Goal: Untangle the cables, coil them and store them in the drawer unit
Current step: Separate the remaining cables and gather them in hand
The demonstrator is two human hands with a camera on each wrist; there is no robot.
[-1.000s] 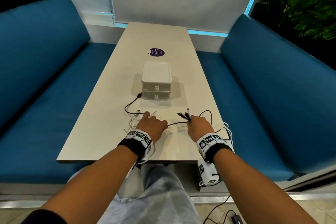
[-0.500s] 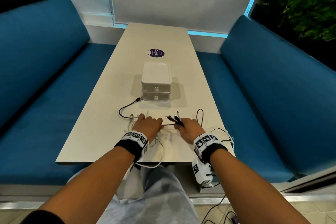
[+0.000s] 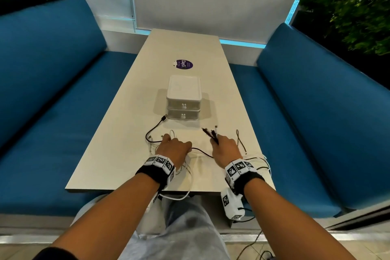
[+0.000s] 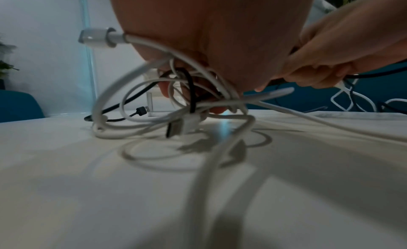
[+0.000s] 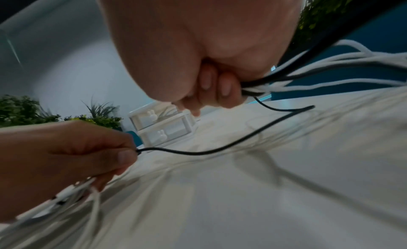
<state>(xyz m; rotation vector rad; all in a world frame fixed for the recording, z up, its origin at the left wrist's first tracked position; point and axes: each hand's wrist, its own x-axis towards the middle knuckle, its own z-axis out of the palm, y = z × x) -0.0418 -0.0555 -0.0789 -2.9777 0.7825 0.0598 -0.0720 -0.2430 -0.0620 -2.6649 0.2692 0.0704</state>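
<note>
A tangle of white and black cables [image 3: 187,160] lies on the near end of the beige table [image 3: 118,154]. My left hand [image 3: 174,150] grips a bunch of white cables [image 4: 141,103] together with a black cable [image 3: 154,131] that loops toward the drawer unit. My right hand [image 3: 225,150] clutches a bundle of cable ends [image 3: 211,133], whose plugs stick out ahead of the fist. A black strand [image 5: 220,148] sags between the two hands. The white two-drawer unit [image 3: 183,99] stands behind them, both drawers closed.
Blue bench seats [image 3: 63,112] flank the table on both sides. A purple sticker [image 3: 184,64] lies beyond the drawer unit. White cable loops hang over the table's near edge [image 3: 181,194] and at its right corner [image 3: 263,162]. Plants [image 3: 348,10] stand behind the benches.
Both hands stay closed on their cables; they drew together half a second ago and have now moved apart again, and the black strand between them hangs slack.
</note>
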